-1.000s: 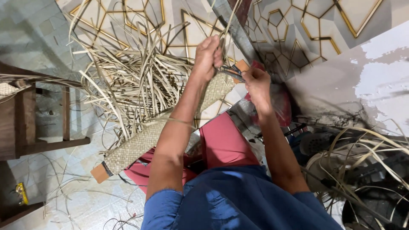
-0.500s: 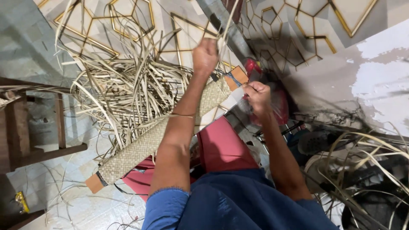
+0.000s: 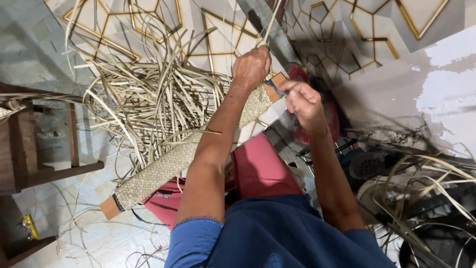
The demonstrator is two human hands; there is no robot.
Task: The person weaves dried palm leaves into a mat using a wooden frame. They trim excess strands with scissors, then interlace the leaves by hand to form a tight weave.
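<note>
L hand (image 3: 252, 65), upper centre of frame, grip closed in a fist round a thin pale reed strip (image 3: 270, 25) that runs up to the top edge. R hand (image 3: 303, 101), just right of and below it, fingers curled tight, pinching sth small and dark; can't tell what it is. Hands near each other, not touching.

Long narrow woven mat of pale straw-coloured strips (image 3: 183, 156) lies diagonally under the L forearm, from lower left up to centre, w/ a tan wooden board end (image 3: 108, 208) sticking out at lower left and another (image 3: 274, 87) beside the R hand. Loose unwoven pale strips (image 3: 148, 94) fan out from the mat toward upper left, over the white floor tiles w/ gold hexagon lines (image 3: 218, 20).

Red cloth (image 3: 258, 168) on the lap, centre; blue sleeves (image 3: 196, 240) at bottom. Dark wooden stool (image 3: 29, 149) at left edge. More curled strips (image 3: 426, 198) at lower right.
</note>
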